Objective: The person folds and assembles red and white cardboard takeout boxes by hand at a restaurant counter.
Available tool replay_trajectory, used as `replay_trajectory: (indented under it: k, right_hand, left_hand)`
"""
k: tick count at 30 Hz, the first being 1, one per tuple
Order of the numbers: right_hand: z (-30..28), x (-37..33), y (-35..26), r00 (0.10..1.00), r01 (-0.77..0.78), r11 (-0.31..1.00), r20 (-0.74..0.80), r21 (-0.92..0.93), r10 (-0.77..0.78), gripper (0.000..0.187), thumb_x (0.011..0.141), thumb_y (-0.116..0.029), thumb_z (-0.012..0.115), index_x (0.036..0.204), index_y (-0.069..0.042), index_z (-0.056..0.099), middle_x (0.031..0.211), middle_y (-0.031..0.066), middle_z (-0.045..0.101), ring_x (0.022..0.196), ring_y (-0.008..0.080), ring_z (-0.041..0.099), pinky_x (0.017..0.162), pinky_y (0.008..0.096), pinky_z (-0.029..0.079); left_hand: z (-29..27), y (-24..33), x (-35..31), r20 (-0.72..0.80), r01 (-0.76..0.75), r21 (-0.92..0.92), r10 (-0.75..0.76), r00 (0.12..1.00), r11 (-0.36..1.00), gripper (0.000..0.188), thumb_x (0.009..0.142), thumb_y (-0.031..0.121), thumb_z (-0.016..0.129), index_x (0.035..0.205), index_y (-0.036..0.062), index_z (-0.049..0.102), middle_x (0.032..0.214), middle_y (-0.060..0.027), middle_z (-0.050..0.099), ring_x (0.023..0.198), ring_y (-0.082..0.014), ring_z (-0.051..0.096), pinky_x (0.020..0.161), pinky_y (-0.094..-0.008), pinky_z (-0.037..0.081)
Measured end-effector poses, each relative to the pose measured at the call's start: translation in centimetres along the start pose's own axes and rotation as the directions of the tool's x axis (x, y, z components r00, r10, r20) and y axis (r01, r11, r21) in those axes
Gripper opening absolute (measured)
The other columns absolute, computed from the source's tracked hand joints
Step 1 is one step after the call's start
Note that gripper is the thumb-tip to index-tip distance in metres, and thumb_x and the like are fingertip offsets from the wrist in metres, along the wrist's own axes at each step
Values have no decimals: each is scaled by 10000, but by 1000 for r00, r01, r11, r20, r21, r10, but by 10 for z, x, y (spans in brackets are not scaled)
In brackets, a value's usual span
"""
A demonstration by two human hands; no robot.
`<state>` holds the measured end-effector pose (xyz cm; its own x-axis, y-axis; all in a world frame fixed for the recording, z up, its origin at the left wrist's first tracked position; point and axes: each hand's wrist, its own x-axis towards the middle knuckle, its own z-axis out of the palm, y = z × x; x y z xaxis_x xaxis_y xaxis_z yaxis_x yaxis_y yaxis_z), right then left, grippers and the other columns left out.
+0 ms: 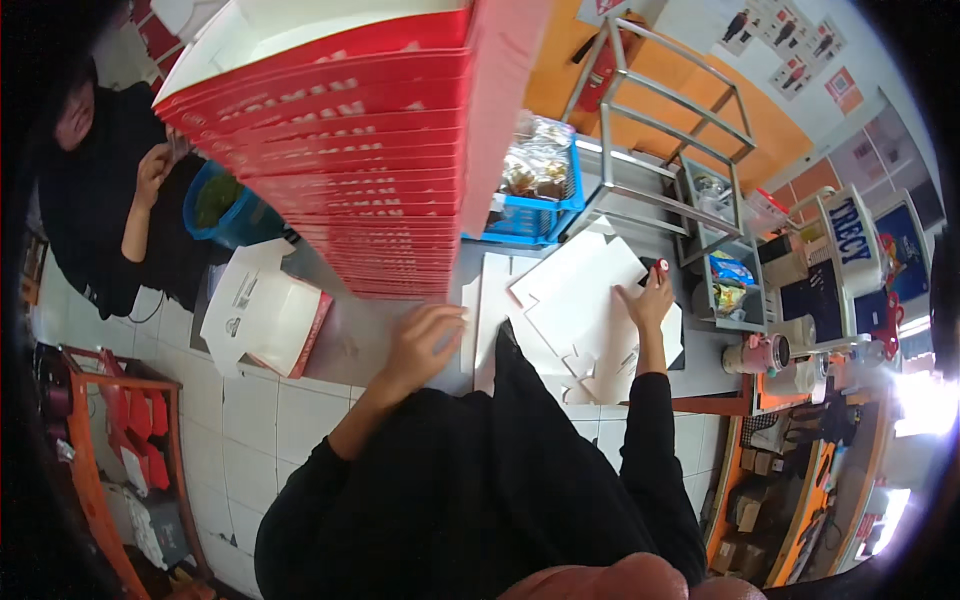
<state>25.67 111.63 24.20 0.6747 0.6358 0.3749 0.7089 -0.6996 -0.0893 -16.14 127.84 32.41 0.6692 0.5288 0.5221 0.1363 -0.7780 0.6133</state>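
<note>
My left hand [425, 343] is over the grey table, its fingers stretched toward the left edge of the flat white cardboard blanks [577, 300]; nothing shows in it. At the right side of the blanks, my right hand [648, 303] is closed around a small red-topped object [661, 267], whose kind I cannot make out. A black flat item [676, 345] shows partly from under the blanks there. Left of my left hand, a folded white and red box [275, 305] lies open with dark printing on its flap. Beyond it rises a tall stack of nested red boxes [380, 190].
A blue basket [525, 222] of wrapped goods stands behind the blanks, beside a metal rack [605, 150]. Grey bins [733, 285] with packets are at the right. Far left, another person [100, 200] is near a blue bucket [232, 215]. Orange shelves flank the floor.
</note>
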Motion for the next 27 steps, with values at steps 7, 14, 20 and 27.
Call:
replay_trajectory:
  k: [7,14,20,27]
  right_hand:
    - [-7,41,-9,906,-101,995,413,-13,97,1030,524,-681,773,1306,-62,515,1322,178,423,1229,375,394,1052,456,287]
    - [8,31,-17,973,2,999,231,37,-10,772,586,-533,806,1152,-58,581,1196,117,536,1138,301,486,916,431,389]
    - [-17,16,-24,982,93,885,102,456,-156,190,734,-153,740,789,-78,574,797,82,582,802,314,568,746,417,423]
    - [-183,-46,-68,677,729,644,-384,231,-628,189,702,-99,737,871,-134,661,822,10,605,859,208,600,855,411,421]
  left_hand:
    - [112,14,31,366,83,-19,-70,928,996,444,816,262,675,1191,53,559,1311,-138,504,1237,-322,452,1017,-424,387]
    - [154,-7,26,333,267,201,-322,886,943,735,783,332,705,1362,1,396,1414,-218,381,1333,-360,331,1100,-453,276]
    - [143,29,14,265,319,187,-360,895,929,715,820,352,682,1379,16,388,1376,-183,452,1273,-329,426,1053,-433,350]
    - [100,127,88,580,648,-761,-455,675,-9,464,909,326,628,1221,3,514,1134,-112,627,1027,-224,629,866,-381,520]
